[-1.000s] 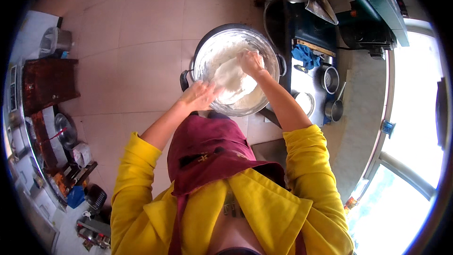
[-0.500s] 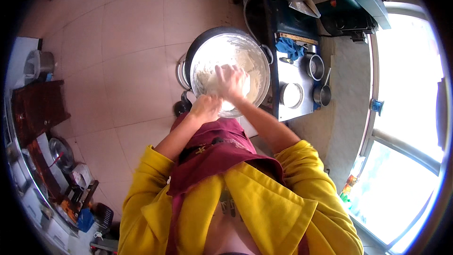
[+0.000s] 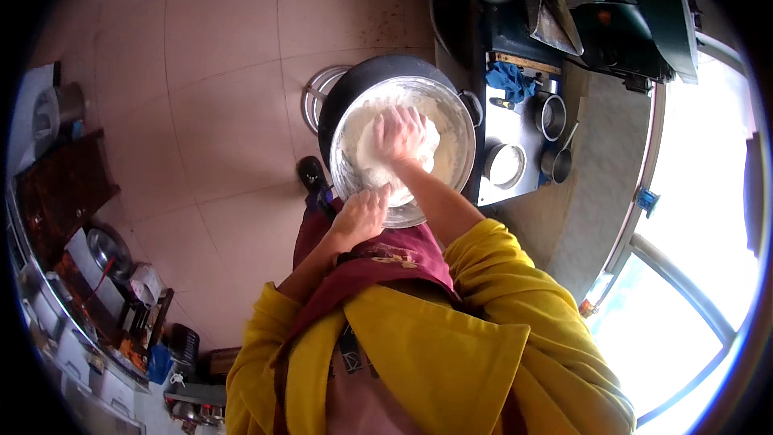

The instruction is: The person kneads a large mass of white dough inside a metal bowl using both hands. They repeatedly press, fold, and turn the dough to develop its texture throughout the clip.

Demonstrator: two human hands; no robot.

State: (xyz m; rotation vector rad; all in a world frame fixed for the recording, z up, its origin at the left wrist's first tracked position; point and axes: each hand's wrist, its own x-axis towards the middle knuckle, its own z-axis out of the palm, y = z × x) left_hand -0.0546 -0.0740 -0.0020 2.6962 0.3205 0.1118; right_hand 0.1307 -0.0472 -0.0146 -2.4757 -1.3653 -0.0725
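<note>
A wide metal bowl (image 3: 460, 145) with whitish smears on its inside wall rests in front of me, on or in a larger dark round vessel (image 3: 382, 69). Inside lies a pale lump of dough (image 3: 369, 163). My right hand (image 3: 399, 130) presses down on top of the dough, fingers curled into it and dusted white. My left hand (image 3: 361, 216) is closed over the bowl's near rim at the lower left, its fingertips hidden inside the edge. A side handle (image 3: 475, 106) shows at the right of the vessel.
On a low bench to the right are a blue cloth (image 3: 509, 80), a round pan (image 3: 551, 118), a handled saucepan (image 3: 556, 166) and a white-filled pot (image 3: 506, 166). Green machinery (image 3: 628, 0) stands beyond. Metal rings (image 3: 312, 101) show left of the bowl, above my black shoe (image 3: 311, 172).
My right hand has shifted forward, with more dough showing around it. The left hand has drawn apart from it, to the near rim. The view has shifted slightly.
</note>
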